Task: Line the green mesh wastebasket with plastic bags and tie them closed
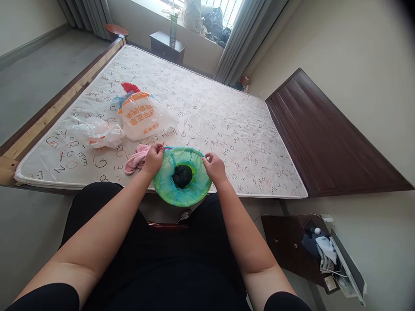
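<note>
A round green bin [165,192] stands between my knees at the mattress edge, lined with a thin translucent blue-green plastic bag [194,194]. A crumpled black bundle [182,176] lies inside it. My left hand [154,158] pinches the bag's edge at the far left of the rim, where a thin reddish and blue strip shows by the fingertips. At the far right of the rim, my right hand [214,167] pinches the bag's edge with its fingers closed. A pink cloth [138,160] lies on the mattress just beside my left hand.
The letter-printed mattress [220,125] carries a white bag with orange print [139,114], a clear crumpled bag [105,134] and a red bag [130,87]. A dark headboard [327,142] rises at right. A cluttered nightstand [285,242] stands lower right; a bottle [173,29] tops the far one.
</note>
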A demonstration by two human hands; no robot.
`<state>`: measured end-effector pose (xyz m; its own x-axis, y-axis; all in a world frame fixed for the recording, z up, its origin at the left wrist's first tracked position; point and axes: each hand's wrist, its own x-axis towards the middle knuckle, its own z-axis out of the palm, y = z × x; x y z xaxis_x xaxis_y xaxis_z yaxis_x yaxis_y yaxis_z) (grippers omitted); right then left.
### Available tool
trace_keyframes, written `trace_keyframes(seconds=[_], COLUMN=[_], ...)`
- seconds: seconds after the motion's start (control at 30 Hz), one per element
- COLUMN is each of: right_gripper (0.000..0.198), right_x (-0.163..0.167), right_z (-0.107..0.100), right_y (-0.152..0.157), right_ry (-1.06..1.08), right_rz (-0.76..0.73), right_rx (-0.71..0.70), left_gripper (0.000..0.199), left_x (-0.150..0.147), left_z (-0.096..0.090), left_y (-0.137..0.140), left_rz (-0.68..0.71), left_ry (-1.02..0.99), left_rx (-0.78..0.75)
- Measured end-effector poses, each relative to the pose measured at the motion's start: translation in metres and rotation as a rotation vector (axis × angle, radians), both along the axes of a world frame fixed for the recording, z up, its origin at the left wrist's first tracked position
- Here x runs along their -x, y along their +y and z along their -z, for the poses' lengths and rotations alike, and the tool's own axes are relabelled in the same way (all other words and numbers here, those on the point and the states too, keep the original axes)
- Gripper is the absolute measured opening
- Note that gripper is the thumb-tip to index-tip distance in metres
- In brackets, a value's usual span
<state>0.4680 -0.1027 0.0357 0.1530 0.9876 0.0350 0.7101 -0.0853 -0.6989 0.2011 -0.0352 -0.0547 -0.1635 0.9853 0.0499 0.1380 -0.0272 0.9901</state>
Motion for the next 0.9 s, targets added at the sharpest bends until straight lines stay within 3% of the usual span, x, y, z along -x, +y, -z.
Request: trace_keyframes(seconds=[0.13, 0.27, 0.57, 0.63, 0.73, 0.8, 0.9], right_gripper=[0.029, 0.033, 0.038, 0.037, 0.034, 0.034, 0.037], right_x=[0.009, 0.012, 0.001, -0.001, 0.001, 0.004, 0.009], right_z=[0.010, 0.021, 0.011, 0.009, 0.008, 0.007, 0.006], right_y=[-0.009, -0.016, -0.007, -0.006, -0.007, -0.008, -0.007], right_ry=[-0.014, 0.028, 0.432, 0.400, 0.188, 0.091, 0.053], right_rz=[-0.019, -0.019, 0.012, -0.013, -0.040, -0.062, -0.082], right_rx=[-0.114, -0.124, 0.021, 0.028, -0.060, -0.115, -0.092], left_gripper=[0.016, 0.020, 0.022, 0.022, 0.020, 0.020, 0.023], left_x=[-0.002, 0.001, 0.003, 0.003, 0.002, 0.000, -0.002], left_z=[-0.007, -0.011, -0.015, -0.017, -0.023, -0.026, -0.028], left_y=[-0.006, -0.008, -0.009, -0.009, -0.011, -0.015, -0.019], left_rz=[-0.040, -0.013, 0.087, 0.129, 0.184, 0.154, 0.089], left_ry=[0.032, 0.041, 0.126, 0.146, 0.266, 0.354, 0.451], left_rx=[-0.159, -0.142, -0.220, -0.208, -0.232, -0.250, -0.231])
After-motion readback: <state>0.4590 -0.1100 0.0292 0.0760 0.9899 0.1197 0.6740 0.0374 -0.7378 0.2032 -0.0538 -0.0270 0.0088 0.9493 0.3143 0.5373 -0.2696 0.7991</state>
